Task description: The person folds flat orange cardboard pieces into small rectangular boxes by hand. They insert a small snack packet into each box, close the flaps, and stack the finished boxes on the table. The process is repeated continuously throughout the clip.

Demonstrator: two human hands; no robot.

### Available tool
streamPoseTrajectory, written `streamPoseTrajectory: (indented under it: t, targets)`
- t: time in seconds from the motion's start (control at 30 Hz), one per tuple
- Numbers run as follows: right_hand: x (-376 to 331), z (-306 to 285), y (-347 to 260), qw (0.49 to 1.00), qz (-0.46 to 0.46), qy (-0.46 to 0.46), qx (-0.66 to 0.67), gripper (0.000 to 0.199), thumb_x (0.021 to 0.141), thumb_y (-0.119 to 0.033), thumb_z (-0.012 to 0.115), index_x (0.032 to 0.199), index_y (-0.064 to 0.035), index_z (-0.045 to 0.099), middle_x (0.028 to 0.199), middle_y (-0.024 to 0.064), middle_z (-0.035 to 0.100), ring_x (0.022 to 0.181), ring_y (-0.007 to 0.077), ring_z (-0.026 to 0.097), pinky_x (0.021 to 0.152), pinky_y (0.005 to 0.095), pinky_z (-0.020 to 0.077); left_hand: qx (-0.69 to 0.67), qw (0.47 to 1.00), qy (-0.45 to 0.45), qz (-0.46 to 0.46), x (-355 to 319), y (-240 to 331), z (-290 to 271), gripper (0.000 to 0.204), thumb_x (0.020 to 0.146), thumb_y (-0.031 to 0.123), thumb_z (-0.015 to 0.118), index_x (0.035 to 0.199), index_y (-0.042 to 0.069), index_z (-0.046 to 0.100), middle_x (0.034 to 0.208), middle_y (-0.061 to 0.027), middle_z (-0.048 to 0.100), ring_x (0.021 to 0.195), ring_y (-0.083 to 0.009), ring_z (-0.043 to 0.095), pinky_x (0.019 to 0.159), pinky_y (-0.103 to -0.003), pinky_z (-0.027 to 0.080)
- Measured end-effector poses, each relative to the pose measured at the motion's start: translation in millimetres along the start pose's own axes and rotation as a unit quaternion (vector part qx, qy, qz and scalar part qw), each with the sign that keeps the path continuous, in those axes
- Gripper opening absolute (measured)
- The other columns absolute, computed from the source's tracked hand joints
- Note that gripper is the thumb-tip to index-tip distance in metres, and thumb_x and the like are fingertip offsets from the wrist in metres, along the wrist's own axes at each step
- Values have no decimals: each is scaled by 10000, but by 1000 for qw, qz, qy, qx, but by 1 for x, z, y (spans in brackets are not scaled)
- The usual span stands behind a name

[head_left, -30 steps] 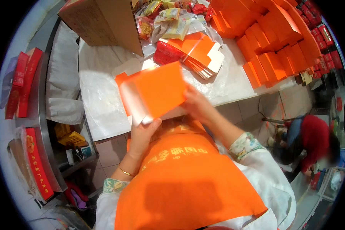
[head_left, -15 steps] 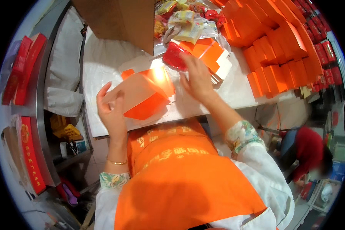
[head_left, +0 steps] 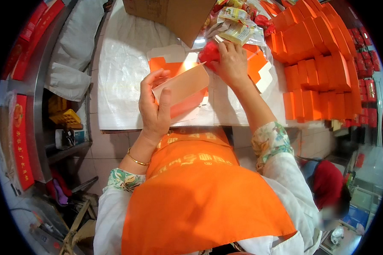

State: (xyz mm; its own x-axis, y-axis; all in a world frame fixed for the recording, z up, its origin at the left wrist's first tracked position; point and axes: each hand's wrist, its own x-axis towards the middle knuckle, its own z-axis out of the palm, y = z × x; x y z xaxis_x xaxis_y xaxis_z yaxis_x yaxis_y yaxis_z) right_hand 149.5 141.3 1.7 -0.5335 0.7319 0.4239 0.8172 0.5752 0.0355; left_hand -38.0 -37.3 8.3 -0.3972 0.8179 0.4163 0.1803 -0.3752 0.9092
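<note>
1. I see the right hand has left the orange box; its fingers now grip the red packet.
2. I now have only the left hand on the orange box, pale flap turned up beside its thumb.

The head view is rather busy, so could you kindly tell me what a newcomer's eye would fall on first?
It would probably fall first on the bright orange apron filling the lower middle. Next might come the orange boxes massed at the upper right. Above the apron, near the centre, the left hand holds an orange-and-white carton while the right hand grasps a red packet.
</note>
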Motion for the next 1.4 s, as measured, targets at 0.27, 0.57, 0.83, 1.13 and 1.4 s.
streamPoseTrajectory:
  t: [0.27,0.57,0.83,1.13,1.4]
  targets:
    - [-25,-19,2,976,89,-45,192,429,834,-140,715,1224,-33,571,1097,184,659,1008,312,655,881,374,509,30,998,7,63,7,-8,4,399,1007,341,522,1210,-2,510,1191,-126,534,1036,-230,573,932,-343,450]
    - [-32,-172,-31,921,-142,9,362,529,614,93,697,1117,-71,701,1015,108,647,910,249,651,768,333,540,-16,1000,-6,20,6,-8,2,484,1026,466,434,1106,4,553,976,-120,628,889,-216,608,802,-318,479]
    - [-9,-159,-85,952,-283,-100,61,414,795,-58,608,1205,-120,619,960,30,572,894,221,568,749,332,488,-11,997,-30,66,3,-14,2,505,1034,468,400,1151,2,558,970,-135,643,899,-234,633,787,-324,486]
    - [-38,-89,-58,917,-102,140,360,362,887,-132,591,1240,-72,534,1176,80,580,1098,224,561,926,330,443,10,998,-41,51,0,-13,2,528,1022,476,426,1231,-3,503,1025,-164,627,949,-260,622,845,-337,476]
    - [-71,-57,-42,677,139,-109,714,482,970,-192,542,1414,-35,440,1357,100,509,1251,187,478,1063,318,349,-122,990,-69,-11,-15,-13,8,638,981,561,472,1295,6,443,1108,-131,588,1037,-215,573,918,-329,456]
